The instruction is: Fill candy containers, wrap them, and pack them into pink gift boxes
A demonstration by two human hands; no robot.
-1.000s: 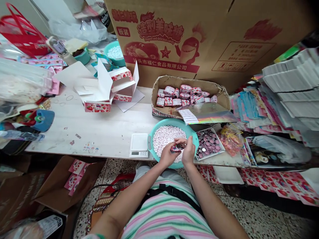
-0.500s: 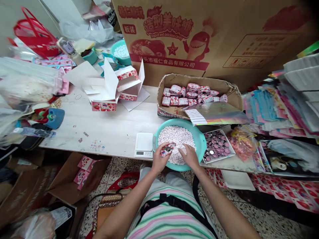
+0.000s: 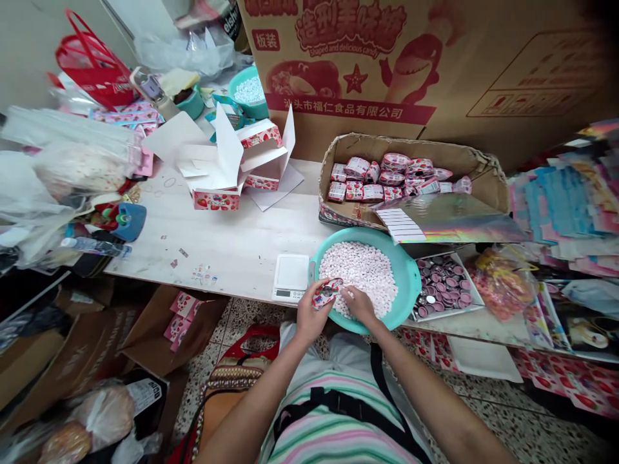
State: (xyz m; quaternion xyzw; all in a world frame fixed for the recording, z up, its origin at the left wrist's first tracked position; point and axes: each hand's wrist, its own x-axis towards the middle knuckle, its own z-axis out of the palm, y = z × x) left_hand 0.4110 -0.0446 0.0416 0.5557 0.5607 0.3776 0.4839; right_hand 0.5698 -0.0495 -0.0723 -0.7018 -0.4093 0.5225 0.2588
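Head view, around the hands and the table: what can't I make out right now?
All in the head view:
Right hand: fingertips too small and blurred to tell whether they pinch anything.
Small printed container in the left hand: opening too small to show its contents.
White scale: display too small to read.
Open cardboard box: front right part hidden by the silver sheet.
Large carton: top cut off by the upper edge.

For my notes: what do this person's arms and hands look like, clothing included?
The left hand and right hand wear no gloves. The forearms show no sleeve, watch or bracelet; any rings are too small to tell. The top is striped green, white and pink, with a black buckled strap across it.
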